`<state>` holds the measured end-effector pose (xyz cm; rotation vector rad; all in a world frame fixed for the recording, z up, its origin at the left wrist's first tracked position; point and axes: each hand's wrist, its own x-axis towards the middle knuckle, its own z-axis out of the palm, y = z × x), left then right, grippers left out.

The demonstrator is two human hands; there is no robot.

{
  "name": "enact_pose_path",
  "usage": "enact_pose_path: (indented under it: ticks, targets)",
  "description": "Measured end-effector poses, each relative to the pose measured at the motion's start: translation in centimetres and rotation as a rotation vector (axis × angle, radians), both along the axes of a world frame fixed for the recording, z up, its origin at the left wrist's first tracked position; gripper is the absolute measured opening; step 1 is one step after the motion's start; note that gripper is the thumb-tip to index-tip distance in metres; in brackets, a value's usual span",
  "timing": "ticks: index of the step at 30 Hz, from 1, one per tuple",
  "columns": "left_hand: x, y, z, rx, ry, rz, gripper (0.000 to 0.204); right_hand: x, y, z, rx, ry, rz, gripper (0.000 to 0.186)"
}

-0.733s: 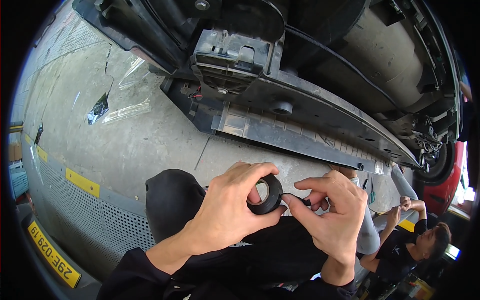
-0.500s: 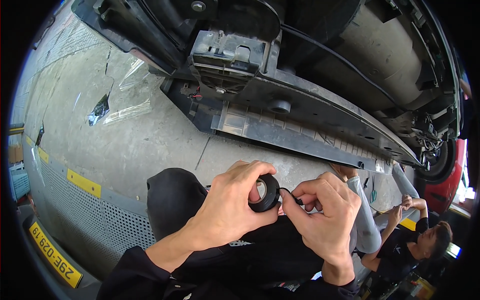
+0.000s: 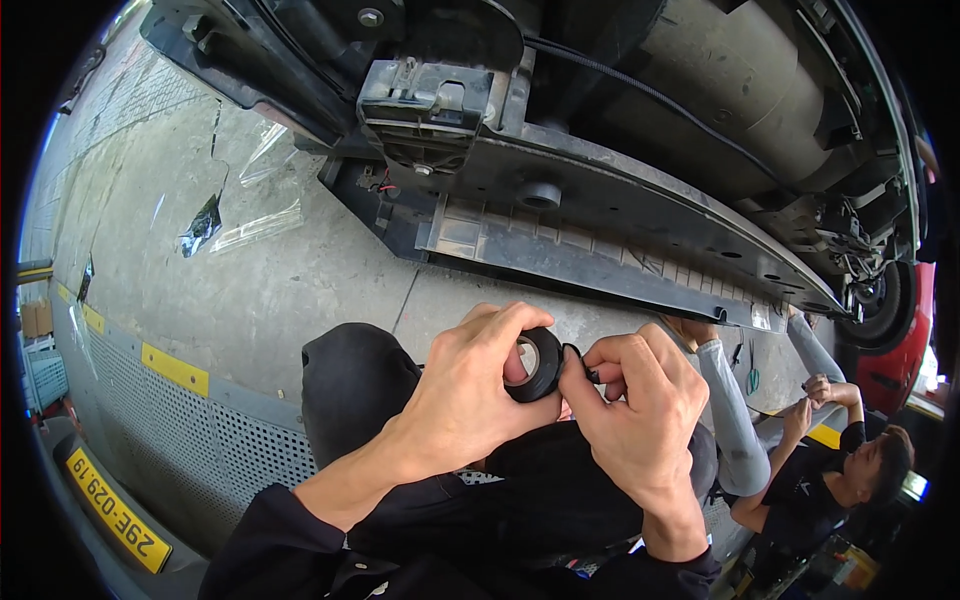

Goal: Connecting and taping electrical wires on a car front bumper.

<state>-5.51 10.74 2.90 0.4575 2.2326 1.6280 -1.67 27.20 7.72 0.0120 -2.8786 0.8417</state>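
Note:
A roll of black tape [image 3: 545, 368] with a pale core is gripped by my left hand [image 3: 470, 385], its fingers curled through and around the ring. Close against the roll's right side, my right hand [image 3: 645, 410] pinches a short black strip [image 3: 573, 354] between thumb and forefinger. The strip looks like the tape's free end, but I cannot tell how far it is pulled off. A small dark piece shows beneath the right forefinger. Both hands are above my bent legs in dark trousers [image 3: 355, 385].
Ahead is a vehicle's exposed underside with a black bumper beam [image 3: 620, 205] and a ribbed panel [image 3: 560, 247]. Clear plastic film [image 3: 258, 226] lies on the concrete. A perforated metal grate [image 3: 240, 445] runs at left. Another person [image 3: 820, 470] and grey-sleeved arms [image 3: 735, 425] are at right.
My hands, with the tape roll, sit slightly higher in view. The black strip at my right thumb now stands up in a small curve. The vehicle has shifted a little left and up in view.

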Motion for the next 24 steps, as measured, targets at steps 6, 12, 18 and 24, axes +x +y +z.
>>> enact_pose_path:
  ticks: [6,12,18,24]
  targets:
    - [0.3,1.1,0.0,-0.007,0.04,-0.012,0.058,0.6,1.2,-0.4,-0.016,0.016,-0.033,0.02]
    - [0.1,3.2,1.8,-0.094,0.032,-0.101,0.057,1.0,3.8,-1.7,-0.112,0.083,-0.013,0.02]
    - [0.2,4.8,4.3,0.056,-0.02,-0.227,0.057,-0.4,10.4,-2.4,0.149,0.151,-0.204,0.019]
    - [-2.6,5.0,-0.2,-0.197,0.341,-0.331,0.085,1.0,10.7,-0.8,-0.107,0.099,-0.205,0.019]
